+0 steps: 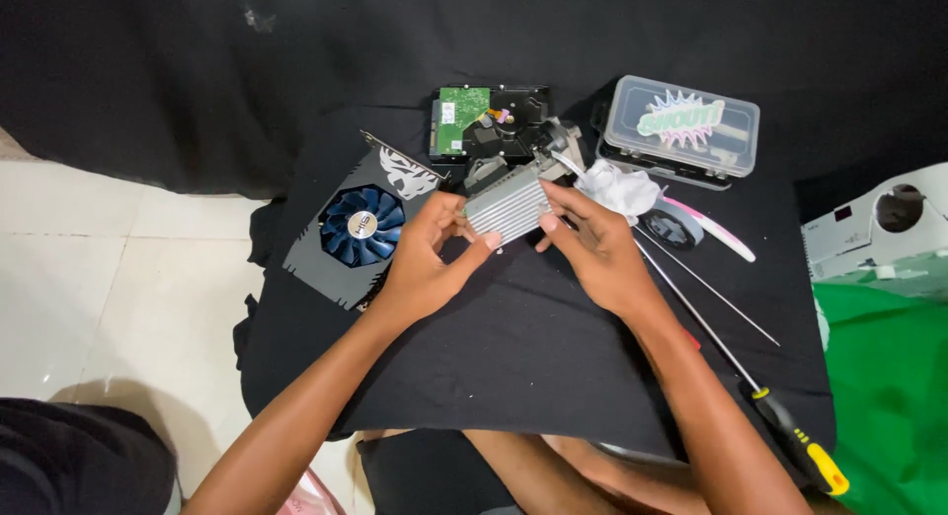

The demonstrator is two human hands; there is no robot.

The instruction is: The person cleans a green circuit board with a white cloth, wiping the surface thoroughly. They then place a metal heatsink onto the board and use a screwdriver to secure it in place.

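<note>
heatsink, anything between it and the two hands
Nothing visible does. The left hand and right hand both grip the finned grey heatsink directly, fingers on its ends, above the black cloth.

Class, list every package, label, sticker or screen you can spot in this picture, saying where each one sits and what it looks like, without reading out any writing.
Clear plastic case: back right of the black cloth, rectangular, dark base.
Sticker: on that case's lid, spiky burst shape, green, pink and white.
Round badge: centre of the blue fan on the graphics card, far side of the left hand, small and dark.
No screens in view.
</note>
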